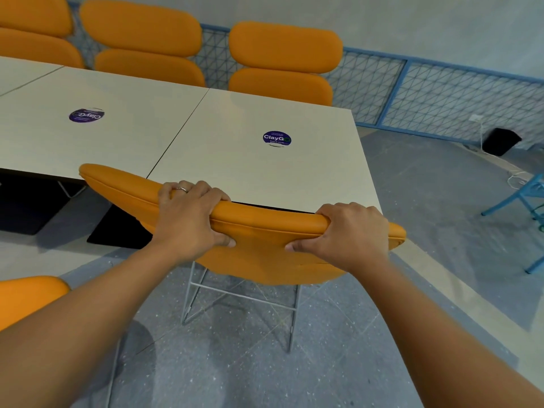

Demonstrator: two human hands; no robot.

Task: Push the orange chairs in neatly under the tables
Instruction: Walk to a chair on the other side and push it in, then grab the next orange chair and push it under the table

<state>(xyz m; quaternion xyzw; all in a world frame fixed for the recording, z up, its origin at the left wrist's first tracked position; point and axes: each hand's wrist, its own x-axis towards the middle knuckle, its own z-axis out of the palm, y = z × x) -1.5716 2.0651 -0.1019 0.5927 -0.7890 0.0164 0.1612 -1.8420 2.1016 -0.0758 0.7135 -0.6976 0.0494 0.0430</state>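
Head, left hand point(188, 219), right hand point(350, 234) holding orange chair point(265, 251) at table edge point(365, 172)

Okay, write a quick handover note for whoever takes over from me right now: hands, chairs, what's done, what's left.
Left hand: grips the top edge of the near orange chair's backrest.
Right hand: grips the same edge, further right.
Near orange chair: at the near edge of the right-hand table, backrest skewed to that edge; seat hidden.
Done: the far orange chairs stand close against the tables' far side.
Left: square this chair and push it in. Then see to the lower-left orange chair, which is partly in view and apart from the table.
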